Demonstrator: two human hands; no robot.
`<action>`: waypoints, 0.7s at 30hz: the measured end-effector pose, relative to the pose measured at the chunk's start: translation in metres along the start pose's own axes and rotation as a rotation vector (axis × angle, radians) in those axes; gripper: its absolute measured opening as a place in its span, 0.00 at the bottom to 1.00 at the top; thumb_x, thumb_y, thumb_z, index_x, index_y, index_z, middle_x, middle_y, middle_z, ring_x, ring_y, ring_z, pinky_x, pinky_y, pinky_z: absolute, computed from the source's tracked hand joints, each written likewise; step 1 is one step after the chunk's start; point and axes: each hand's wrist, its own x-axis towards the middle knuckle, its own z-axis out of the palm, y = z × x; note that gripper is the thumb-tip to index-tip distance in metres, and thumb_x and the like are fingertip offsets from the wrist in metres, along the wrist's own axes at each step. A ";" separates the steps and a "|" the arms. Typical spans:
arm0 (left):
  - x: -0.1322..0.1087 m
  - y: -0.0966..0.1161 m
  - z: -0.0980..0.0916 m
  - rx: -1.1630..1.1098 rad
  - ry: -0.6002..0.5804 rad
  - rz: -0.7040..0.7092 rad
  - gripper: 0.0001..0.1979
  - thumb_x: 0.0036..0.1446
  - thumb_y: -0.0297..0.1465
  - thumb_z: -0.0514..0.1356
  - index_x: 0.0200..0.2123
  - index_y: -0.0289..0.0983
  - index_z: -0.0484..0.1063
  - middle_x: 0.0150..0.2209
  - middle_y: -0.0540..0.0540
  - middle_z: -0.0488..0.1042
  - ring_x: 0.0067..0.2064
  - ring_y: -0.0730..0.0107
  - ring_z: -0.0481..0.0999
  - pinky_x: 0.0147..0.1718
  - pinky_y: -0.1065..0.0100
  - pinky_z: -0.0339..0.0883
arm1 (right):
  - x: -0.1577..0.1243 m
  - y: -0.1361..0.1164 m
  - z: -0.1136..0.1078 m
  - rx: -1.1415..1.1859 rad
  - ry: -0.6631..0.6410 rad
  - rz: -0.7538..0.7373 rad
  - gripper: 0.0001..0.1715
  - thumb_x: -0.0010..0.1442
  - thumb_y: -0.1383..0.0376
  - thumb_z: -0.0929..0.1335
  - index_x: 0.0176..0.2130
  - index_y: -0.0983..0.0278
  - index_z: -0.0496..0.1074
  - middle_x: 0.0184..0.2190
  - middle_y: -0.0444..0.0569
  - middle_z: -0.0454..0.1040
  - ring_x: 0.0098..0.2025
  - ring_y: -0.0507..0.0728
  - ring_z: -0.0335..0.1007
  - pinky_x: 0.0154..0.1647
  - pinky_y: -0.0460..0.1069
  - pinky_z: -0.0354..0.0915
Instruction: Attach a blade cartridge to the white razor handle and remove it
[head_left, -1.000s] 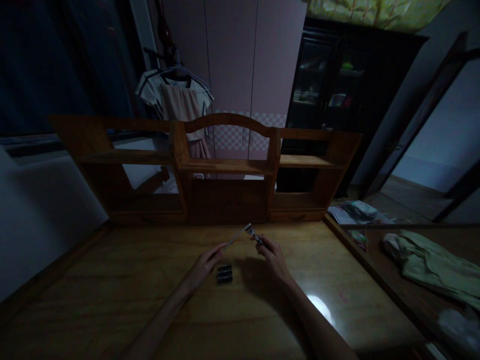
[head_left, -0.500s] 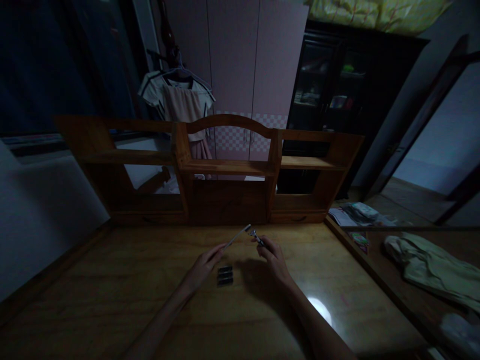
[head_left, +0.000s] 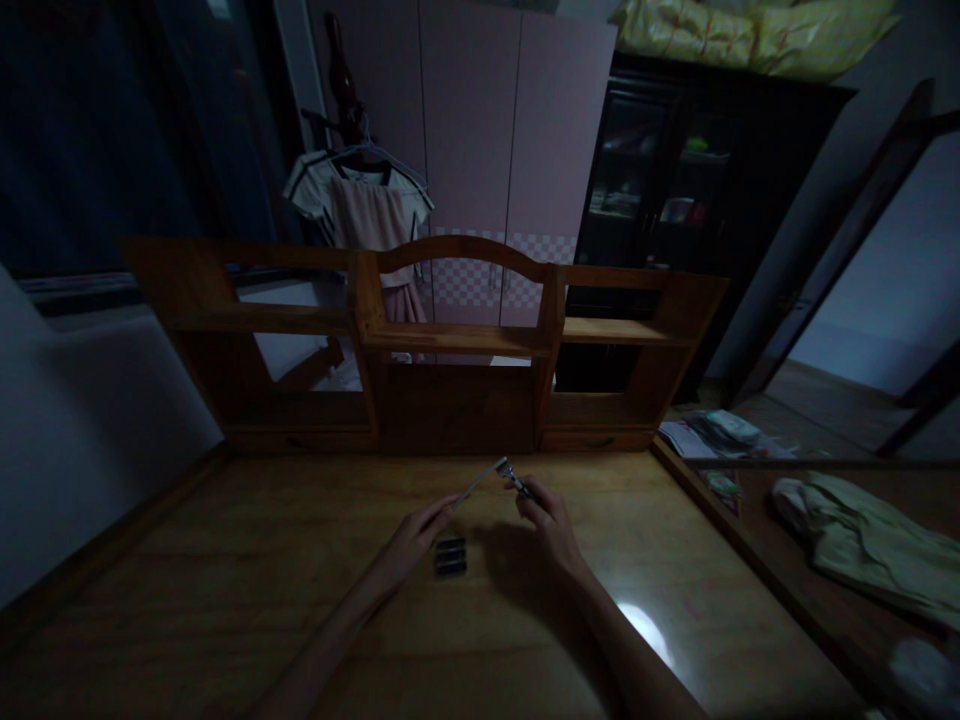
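My left hand (head_left: 411, 540) is closed on the near end of a thin pale stick (head_left: 472, 486), perhaps a toothbrush, that slants up to the right. In my right hand (head_left: 551, 515) is a razor (head_left: 517, 484) with a shiny head and dark handle, its head turned up to the left. The stick's far tip is at the razor head; whether they touch I cannot tell. Below my left fingers, a small pack of black pieces (head_left: 451, 557), which look like razor cartridges, lies on the wooden desk (head_left: 337, 630).
A wooden shelf unit (head_left: 457, 341) with small drawers stands along the desk's back edge. To the right, past a raised wooden edge (head_left: 720, 515), lie a pale green cloth (head_left: 862, 540) and papers (head_left: 690, 438). A lamp's glare shows on the desktop near my right forearm.
The stick's tip and the razor head have come together, where a small gap stood between them before. Both hands keep their grip, and the view has tilted slightly.
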 end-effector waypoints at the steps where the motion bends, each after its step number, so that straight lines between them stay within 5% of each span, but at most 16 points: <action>1: 0.000 0.001 0.000 0.014 0.007 -0.003 0.21 0.59 0.42 0.51 0.52 0.39 0.68 0.53 0.45 0.69 0.55 0.60 0.65 0.56 0.59 0.55 | 0.000 0.000 0.000 0.001 0.002 0.001 0.14 0.53 0.65 0.62 0.39 0.64 0.70 0.27 0.44 0.64 0.31 0.53 0.59 0.30 0.45 0.54; 21: -0.001 0.005 -0.001 0.023 0.087 -0.013 0.22 0.58 0.42 0.51 0.51 0.38 0.68 0.52 0.46 0.70 0.55 0.60 0.65 0.56 0.60 0.55 | 0.001 0.002 0.001 0.025 -0.014 -0.020 0.16 0.54 0.66 0.61 0.42 0.64 0.71 0.27 0.44 0.64 0.30 0.53 0.59 0.30 0.45 0.54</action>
